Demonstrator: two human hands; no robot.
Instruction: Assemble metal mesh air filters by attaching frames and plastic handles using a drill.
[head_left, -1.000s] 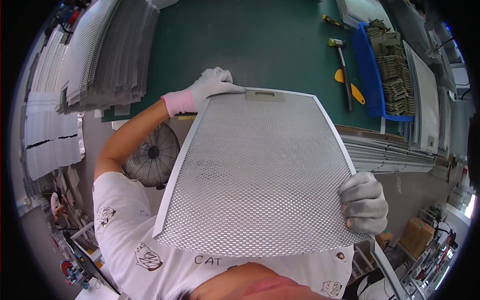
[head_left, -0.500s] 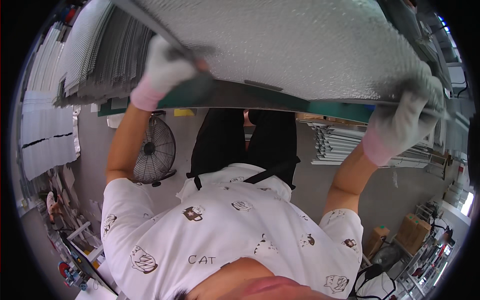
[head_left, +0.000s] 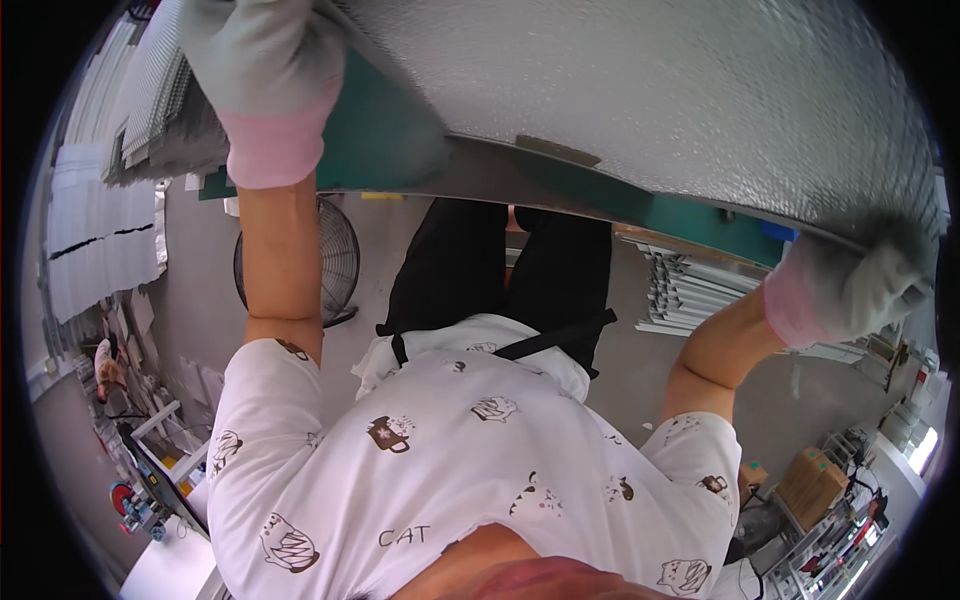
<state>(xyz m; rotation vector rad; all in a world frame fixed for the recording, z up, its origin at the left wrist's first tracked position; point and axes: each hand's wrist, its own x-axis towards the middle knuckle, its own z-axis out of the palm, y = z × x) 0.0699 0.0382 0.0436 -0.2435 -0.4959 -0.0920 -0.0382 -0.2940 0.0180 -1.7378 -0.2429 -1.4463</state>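
A large silvery panel (head_left: pixel 650 100) with a textured face and a thin dark edge fills the top of the view, tilted over a green work surface (head_left: pixel 375 130). My left hand (head_left: pixel 265 50), in a grey glove with a pink cuff, is closed at the panel's upper left edge; its fingertips are partly cut off by the picture's rim. On the lower right corner, my right hand (head_left: pixel 860 290), gloved alike, has its fingers wrapped round the edge. Motion blurs the panel beside the right hand.
A stack of grey pleated mesh (head_left: pixel 165 110) stands at the far left beside the work surface. Below are a black floor fan (head_left: pixel 340 255) and, to the right, a pile of white metal profiles (head_left: pixel 700 290). Cardboard boxes (head_left: pixel 815 485) sit at the lower right.
My left hand has moved up and left, along the panel's edge. My right hand has shifted right and slightly down with its corner. The panel has swung right, baring more green surface at left.
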